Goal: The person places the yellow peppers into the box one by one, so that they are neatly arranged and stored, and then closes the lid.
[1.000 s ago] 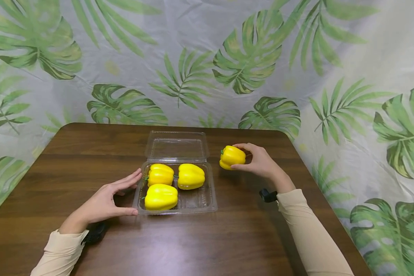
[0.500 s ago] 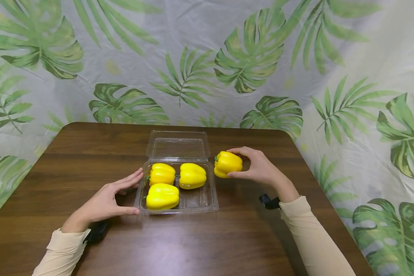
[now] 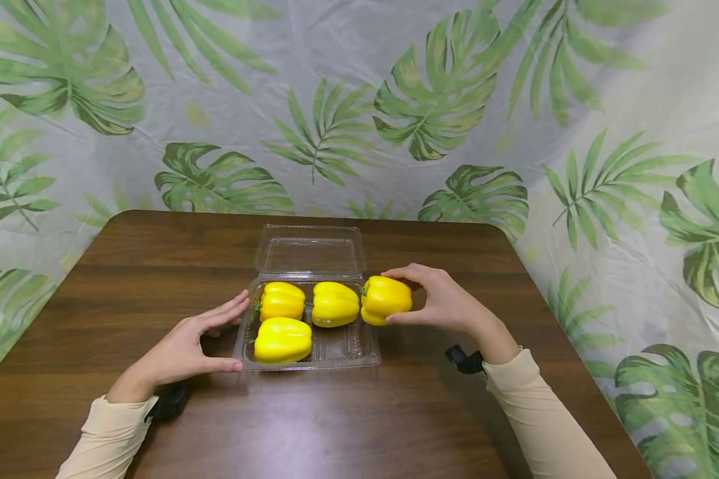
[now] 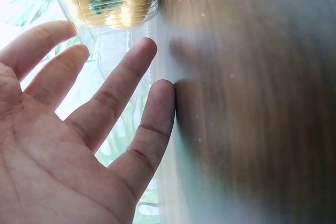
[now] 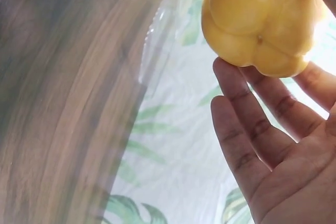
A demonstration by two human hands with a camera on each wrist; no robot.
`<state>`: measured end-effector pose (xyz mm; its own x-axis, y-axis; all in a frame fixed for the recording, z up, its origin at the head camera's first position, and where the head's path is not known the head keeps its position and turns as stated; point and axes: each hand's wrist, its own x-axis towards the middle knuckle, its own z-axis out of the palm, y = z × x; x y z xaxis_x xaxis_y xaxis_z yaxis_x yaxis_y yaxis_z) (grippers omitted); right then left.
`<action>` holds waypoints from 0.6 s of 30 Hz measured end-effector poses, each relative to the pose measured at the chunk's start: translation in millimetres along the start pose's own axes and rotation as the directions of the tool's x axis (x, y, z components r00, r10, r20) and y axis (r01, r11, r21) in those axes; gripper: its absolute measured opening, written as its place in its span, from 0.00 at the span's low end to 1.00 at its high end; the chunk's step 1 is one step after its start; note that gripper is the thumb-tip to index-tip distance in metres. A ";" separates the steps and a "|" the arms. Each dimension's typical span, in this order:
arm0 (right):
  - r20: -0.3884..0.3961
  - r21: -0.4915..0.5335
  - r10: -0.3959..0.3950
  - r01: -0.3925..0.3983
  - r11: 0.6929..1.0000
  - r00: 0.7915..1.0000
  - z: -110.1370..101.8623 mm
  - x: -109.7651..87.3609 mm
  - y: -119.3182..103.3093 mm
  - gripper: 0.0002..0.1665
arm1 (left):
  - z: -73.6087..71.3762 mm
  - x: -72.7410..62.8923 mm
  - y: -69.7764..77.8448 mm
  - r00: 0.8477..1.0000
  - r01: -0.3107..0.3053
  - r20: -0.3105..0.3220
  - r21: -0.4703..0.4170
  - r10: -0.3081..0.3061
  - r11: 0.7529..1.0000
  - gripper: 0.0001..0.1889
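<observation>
A clear plastic clamshell container (image 3: 335, 359) lies on the table with its lid folded back. Inside are three yellow bell peppers: one at the back left (image 3: 282, 301), one at the back right (image 3: 335, 305) and one at the front left (image 3: 283, 340). My right hand (image 3: 449, 303) pinches another yellow bell pepper (image 3: 386, 300) between thumb and fingers, at the container's right rim. In the right wrist view this held pepper (image 5: 262, 19) shows its lobed bottom end. My left hand (image 3: 180, 349) has its fingers spread, fingertips right at the container's left side.
The transparent lid (image 3: 311, 249) rests flat toward the back of the brown wooden table (image 3: 311, 426). Behind the table hangs a leaf-patterned cloth (image 3: 335, 100). The container's front right compartment (image 3: 332, 344) shows bare plastic.
My right hand has carried its bell pepper left and toward me, from beyond the container's right side to its right rim. The left hand and container have stayed in place.
</observation>
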<state>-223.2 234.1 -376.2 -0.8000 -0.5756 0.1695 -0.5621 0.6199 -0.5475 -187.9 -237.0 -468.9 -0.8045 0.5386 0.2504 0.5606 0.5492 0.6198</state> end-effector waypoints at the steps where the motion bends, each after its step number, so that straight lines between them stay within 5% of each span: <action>1: 0.006 0.000 -0.002 0.002 1.000 1.000 0.8 -0.3 -2.1 0.42 | 0.1 0.0 0.0 1.000 0.000 0.001 0.000 0.000 1.000 0.54; 18: 0.107 -0.083 -0.009 0.018 0.996 0.994 14.0 4.0 -22.3 0.43 | -0.9 1.6 -0.6 1.000 0.002 0.011 -0.014 -0.002 1.000 0.55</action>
<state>-211.0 210.5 -374.9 -0.7679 -0.6347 0.0861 -0.5918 0.6515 -0.4747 -189.7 -237.1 -468.2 -0.8032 0.5449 0.2408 0.5562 0.5410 0.6309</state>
